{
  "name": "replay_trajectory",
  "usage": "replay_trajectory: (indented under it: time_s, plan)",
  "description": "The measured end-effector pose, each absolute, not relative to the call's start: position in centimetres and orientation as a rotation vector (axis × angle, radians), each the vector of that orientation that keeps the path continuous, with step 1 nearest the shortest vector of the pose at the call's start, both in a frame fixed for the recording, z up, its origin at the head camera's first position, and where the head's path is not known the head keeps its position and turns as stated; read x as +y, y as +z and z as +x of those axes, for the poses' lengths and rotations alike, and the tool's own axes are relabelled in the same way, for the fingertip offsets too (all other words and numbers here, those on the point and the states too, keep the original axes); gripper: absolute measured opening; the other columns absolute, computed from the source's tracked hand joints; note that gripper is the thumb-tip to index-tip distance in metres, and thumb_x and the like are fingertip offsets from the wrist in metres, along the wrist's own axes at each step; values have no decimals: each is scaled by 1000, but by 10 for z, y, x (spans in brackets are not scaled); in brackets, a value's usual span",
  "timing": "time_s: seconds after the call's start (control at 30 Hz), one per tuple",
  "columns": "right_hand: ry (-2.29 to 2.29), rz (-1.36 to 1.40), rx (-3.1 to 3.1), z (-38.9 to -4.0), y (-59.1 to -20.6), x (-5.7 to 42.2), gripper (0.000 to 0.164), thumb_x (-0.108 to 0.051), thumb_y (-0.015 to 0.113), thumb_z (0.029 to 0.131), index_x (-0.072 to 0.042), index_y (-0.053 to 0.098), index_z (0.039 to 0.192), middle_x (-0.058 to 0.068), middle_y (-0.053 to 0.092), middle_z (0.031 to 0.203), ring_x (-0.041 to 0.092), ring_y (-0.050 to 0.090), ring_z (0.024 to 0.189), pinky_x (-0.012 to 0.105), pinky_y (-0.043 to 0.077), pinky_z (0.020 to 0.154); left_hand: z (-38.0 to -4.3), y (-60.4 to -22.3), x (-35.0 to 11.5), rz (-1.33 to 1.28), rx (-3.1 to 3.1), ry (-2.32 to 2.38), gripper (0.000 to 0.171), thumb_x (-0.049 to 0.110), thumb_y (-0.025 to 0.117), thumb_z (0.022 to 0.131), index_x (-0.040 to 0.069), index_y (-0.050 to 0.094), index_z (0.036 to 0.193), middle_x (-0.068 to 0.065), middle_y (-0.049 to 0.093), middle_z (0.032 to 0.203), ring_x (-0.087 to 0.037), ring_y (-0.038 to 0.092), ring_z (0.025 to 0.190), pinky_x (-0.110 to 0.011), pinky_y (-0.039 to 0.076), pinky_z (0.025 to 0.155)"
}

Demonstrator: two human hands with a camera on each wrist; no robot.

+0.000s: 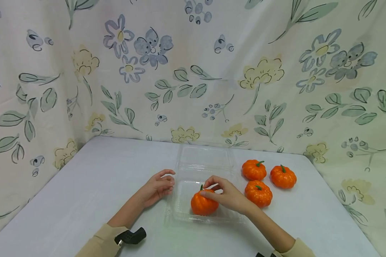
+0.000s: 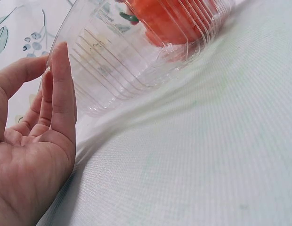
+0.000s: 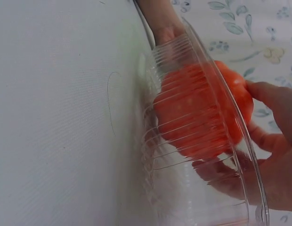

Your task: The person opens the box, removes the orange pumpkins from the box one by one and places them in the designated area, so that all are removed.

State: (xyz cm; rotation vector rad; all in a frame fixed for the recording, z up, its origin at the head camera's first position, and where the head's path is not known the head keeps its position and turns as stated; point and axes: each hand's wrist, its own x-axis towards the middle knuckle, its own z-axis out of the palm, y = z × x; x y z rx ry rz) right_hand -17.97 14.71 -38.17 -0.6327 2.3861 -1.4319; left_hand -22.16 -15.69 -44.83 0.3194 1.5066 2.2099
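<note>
A clear plastic clamshell box [image 1: 184, 185] stands on the table with its lid [image 1: 207, 156] folded back. In it is a small orange pumpkin [image 1: 204, 205] with a green stem, seen through the ribbed wall in both wrist views. My right hand [image 1: 226, 195] reaches over the box's right side and holds this pumpkin between thumb and fingers from above. At the box's left side, my left hand [image 1: 157, 188] has its fingers loosely extended by the wall. In the left wrist view, the fingertips [image 2: 61, 52] are against the rim.
Just right of the box sit three more orange pumpkins: one at the back [image 1: 254, 170], one in front [image 1: 258, 193] and one farther right [image 1: 283, 176]. A floral curtain [image 1: 193, 71] hangs behind the white-covered table [image 1: 115, 167].
</note>
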Motion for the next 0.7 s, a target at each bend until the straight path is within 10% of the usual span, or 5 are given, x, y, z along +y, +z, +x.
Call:
replay_trajectory:
  time_s: [0.7]
  plan:
    - [-1295, -647, 2397, -177, -375, 157, 46, -30, 72, 101, -5, 59, 137, 16, 65, 134, 29, 63, 112, 46, 59, 94, -222, -449, -157, 328, 1499, 2215, 29, -4, 54, 103, 12, 52, 126, 4, 61, 94, -5, 66, 75, -17, 58, 71]
